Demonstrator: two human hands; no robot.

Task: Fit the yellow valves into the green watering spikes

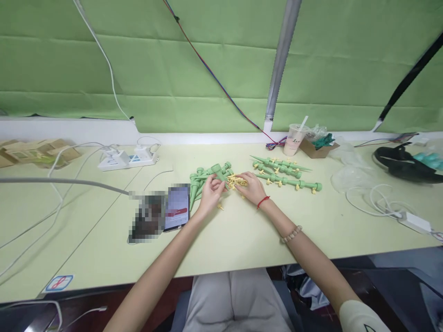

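Observation:
My left hand (212,193) is closed around a green plastic spike (218,172), its wide capped end pointing up and away from me. Beside it, my right hand (252,186) has its fingers curled down at a heap of small yellow plastic pieces (238,181); what sits between those fingertips is hidden. Behind and left of my left hand lies a pile of green spikes (195,183). To the right, several green spikes with yellow valves (289,180) attached lie in rows. A single yellow piece (220,207) rests just below my left hand.
A phone (177,207) lies left of my left forearm, next to a blurred-out item (148,216). Farther back stand a drink cup (295,139) and a small cardboard box (316,148). Power strips (128,159) and cables lie left; a white adapter (414,222) and black bag (403,163) right.

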